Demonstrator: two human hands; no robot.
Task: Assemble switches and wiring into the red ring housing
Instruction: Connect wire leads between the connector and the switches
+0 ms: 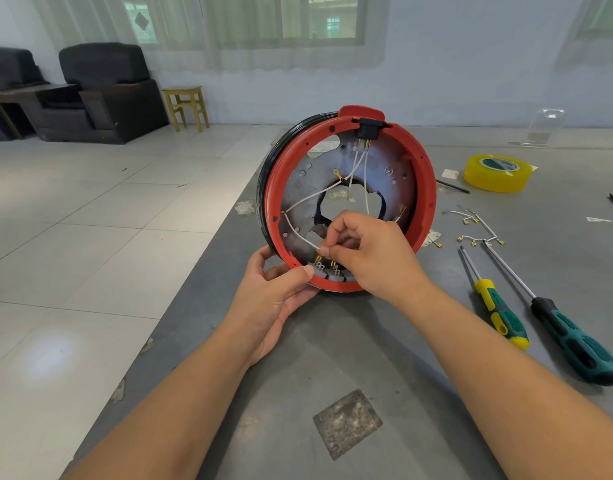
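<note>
The red ring housing (426, 188) stands on edge on the grey table, its open side facing me, with a grey metal plate (298, 188) inside. A black socket (365, 128) sits at its top, and white wires (365, 174) run down from it. Grey switches (320, 271) sit in the bottom rim. My left hand (277, 292) grips the lower left rim, thumb on the edge. My right hand (371, 251) pinches a white wire (298, 232) just above the switches' brass terminals.
Two green-handled screwdrivers (499, 313) (575, 341) lie on the table to the right. Loose white wires with brass terminals (478, 233) lie beyond them. A yellow tape roll (495, 173) sits at the back right. The table's left edge runs close to the housing.
</note>
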